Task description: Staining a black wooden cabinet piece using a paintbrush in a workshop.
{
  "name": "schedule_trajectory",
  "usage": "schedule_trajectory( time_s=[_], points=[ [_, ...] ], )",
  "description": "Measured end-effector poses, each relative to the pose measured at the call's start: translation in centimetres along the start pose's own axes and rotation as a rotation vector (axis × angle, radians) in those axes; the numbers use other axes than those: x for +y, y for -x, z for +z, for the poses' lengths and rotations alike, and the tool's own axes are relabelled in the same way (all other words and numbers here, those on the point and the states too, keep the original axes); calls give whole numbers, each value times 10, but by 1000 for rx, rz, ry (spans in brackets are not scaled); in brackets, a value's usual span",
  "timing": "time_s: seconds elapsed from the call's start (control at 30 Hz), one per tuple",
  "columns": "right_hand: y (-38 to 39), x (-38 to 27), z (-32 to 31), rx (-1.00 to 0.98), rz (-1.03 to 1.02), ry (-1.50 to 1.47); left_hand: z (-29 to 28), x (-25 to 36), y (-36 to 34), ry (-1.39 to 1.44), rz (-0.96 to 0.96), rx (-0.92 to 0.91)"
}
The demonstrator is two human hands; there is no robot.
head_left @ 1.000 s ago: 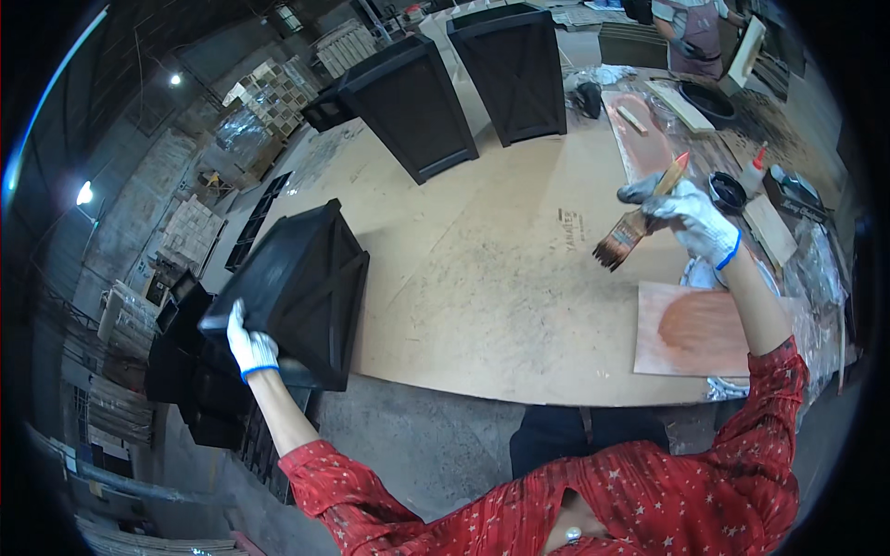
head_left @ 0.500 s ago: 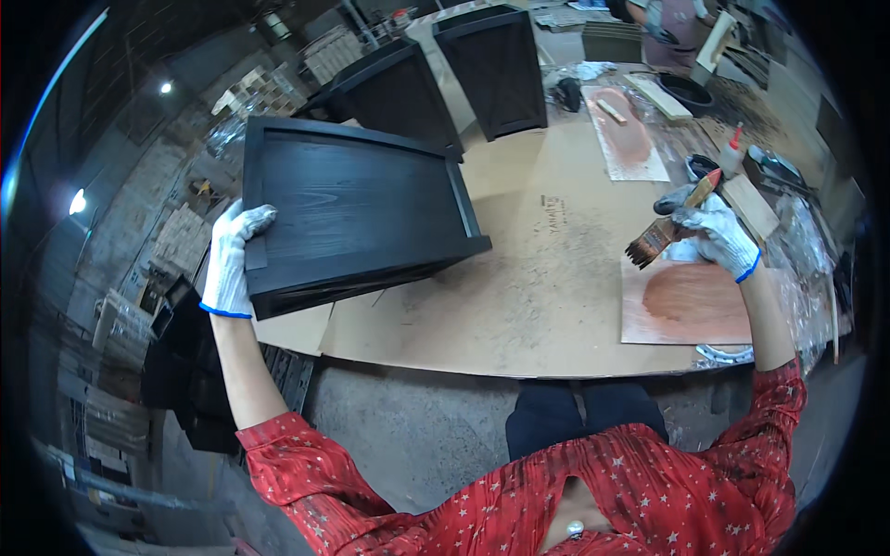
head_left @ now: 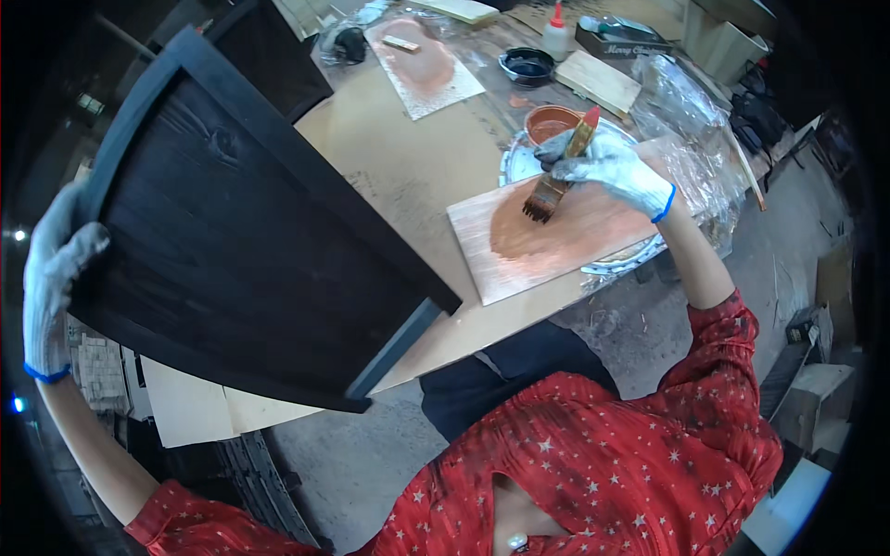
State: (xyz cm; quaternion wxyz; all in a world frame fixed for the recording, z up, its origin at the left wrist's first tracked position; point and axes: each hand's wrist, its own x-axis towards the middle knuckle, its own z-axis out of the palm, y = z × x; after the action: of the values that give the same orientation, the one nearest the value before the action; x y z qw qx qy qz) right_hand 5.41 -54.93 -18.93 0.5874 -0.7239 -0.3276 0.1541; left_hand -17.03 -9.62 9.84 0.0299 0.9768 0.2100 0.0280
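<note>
My gloved left hand point(head_left: 56, 273) grips the edge of a tapered black wooden planter box point(head_left: 232, 241), tilted up at the left of the view. In my gloved right hand point(head_left: 603, 171) is a wide paintbrush point(head_left: 547, 195) with a red-tipped handle, its dark bristles at a pale board point(head_left: 482, 255) smeared with copper-brown paint; whether they touch it is unclear. Behind the brush, a round tub of copper-coloured paint point(head_left: 547, 119) sits on a white and blue tray point(head_left: 514, 167).
The cardboard-covered worktable point(head_left: 371, 120) holds another black planter point(head_left: 269, 56), a second smeared board point(head_left: 417, 93), a bowl of dark liquid point(head_left: 528, 65), a squeeze bottle point(head_left: 556, 39), wooden blocks point(head_left: 598, 83) and crumpled plastic point(head_left: 695, 139). Boxes point(head_left: 816, 408) stand on the floor at right.
My left hand has lifted and turned the planter. The view has swung rightward, and my right hand with the brush has moved down over the nearer paint-smeared board.
</note>
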Motion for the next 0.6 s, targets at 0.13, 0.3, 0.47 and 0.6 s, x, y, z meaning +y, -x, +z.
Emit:
schedule_trajectory(
  time_s=[0.13, 0.3, 0.47, 0.6],
  points=[
    [27, 26, -10, -99, 168, 511, 12, 2, -29, -61, 317, 192],
    [40, 12, 2, -85, 284, 814, 31, -8, -25, -331, -27, 242],
    [26, 47, 14, 127, 35, 554, 44, -13, -17, -502, -77, 471],
    [9, 63, 64, 333, 187, 281, 53, -12, -36, -608, -253, 323]
  ],
)
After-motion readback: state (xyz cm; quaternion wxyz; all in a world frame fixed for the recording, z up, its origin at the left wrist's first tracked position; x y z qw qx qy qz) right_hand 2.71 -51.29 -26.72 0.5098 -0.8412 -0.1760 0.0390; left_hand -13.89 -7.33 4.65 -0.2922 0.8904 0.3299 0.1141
